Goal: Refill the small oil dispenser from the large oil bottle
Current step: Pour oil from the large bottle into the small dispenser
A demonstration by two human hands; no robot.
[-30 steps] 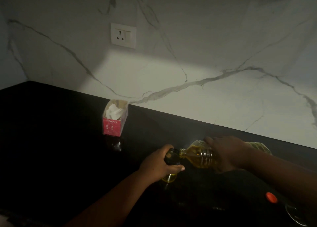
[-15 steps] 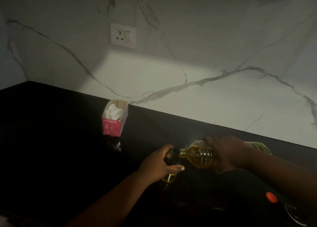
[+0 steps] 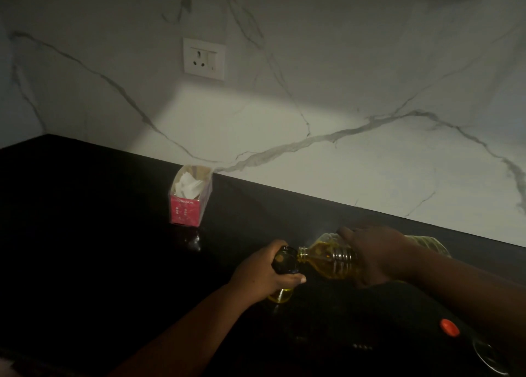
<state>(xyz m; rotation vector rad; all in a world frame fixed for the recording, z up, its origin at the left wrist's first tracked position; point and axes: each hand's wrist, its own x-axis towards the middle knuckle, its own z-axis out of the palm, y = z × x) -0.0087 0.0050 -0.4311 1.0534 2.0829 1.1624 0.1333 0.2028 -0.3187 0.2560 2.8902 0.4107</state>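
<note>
Two containers meet mouth to mouth low over the black surface (image 3: 85, 234): the small dark glass oil dispenser (image 3: 284, 262), upright with yellow oil showing at its base, and the large clear plastic oil bottle (image 3: 327, 258), tipped on its side with its neck at the dispenser's opening. The left hand (image 3: 263, 274) has its grip closed around the dispenser. The right hand (image 3: 375, 254) wraps the bottle's ribbed body. An orange cap (image 3: 449, 327) lies near the right. A pink tissue box (image 3: 189, 203) stands well apart by the marble wall (image 3: 370, 77).
</note>
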